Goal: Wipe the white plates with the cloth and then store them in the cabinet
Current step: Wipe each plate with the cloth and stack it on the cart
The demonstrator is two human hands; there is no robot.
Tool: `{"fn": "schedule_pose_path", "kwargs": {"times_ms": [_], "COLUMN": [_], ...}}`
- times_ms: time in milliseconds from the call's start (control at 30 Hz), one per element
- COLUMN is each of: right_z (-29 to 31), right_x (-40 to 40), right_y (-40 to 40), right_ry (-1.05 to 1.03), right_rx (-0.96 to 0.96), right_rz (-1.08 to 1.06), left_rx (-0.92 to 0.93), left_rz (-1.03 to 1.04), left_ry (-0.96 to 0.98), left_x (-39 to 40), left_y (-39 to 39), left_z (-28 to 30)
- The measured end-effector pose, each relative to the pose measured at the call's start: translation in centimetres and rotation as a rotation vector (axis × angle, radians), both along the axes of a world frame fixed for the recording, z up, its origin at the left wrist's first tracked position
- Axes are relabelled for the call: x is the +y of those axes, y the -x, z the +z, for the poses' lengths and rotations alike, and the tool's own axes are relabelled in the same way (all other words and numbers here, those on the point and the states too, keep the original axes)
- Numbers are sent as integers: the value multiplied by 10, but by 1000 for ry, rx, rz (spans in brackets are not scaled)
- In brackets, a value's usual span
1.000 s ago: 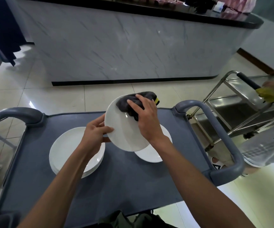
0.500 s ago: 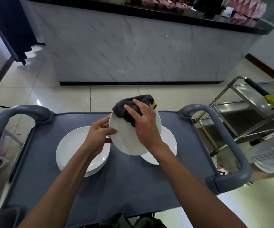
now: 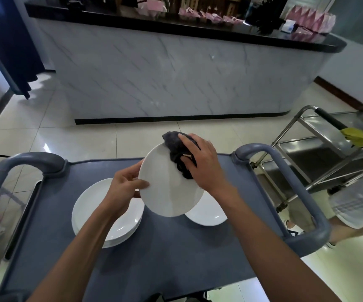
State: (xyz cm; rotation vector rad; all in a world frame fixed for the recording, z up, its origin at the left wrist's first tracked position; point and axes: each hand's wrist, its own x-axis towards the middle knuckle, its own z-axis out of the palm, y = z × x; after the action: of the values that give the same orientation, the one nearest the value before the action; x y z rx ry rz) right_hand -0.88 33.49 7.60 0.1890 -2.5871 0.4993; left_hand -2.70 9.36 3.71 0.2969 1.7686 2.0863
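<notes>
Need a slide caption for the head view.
Left hand holds a white plate over the cart; right hand wipes it with a dark cloth.

text: none legible | labels: none legible | pink packages (image 3: 309, 18) on far counter (image 3: 176, 27): print too blurred to read | white plates, cloth, cart: no markings visible

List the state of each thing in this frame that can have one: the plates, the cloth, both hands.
held plate: lifted above the cart, tilted, being wiped
cloth: bunched, pressed on the held plate's upper part
left hand: grips the held plate's left rim
right hand: grips the cloth
plate stack: resting on the cart, left side
single plate: lying flat on the cart, partly hidden behind the held plate
cart: carrying the plates
</notes>
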Motion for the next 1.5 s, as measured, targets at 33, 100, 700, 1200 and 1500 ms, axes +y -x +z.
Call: {"fn": "schedule_pose_path", "kwargs": {"times_ms": [33, 100, 700, 1200, 1500], "right_z": [4, 11, 18, 17, -1], "right_x": [3, 9, 11, -1, -5], "right_y": [0, 1, -9, -32, -37], "right_ry": [1, 28, 359, 117, 95], "right_rx": [-18, -73, -260, 194, 388], "right_rz": [20, 49, 82, -19, 2], "left_rx": [8, 21, 200, -61, -647], "left_rz": [0, -3, -64, 259, 97], "left_ry": [0, 3, 137, -33, 18], "left_x": [-1, -3, -17, 1, -3], "left_y": [0, 0, 14, -2, -7], "left_z": [0, -1, 11, -13, -10]}}
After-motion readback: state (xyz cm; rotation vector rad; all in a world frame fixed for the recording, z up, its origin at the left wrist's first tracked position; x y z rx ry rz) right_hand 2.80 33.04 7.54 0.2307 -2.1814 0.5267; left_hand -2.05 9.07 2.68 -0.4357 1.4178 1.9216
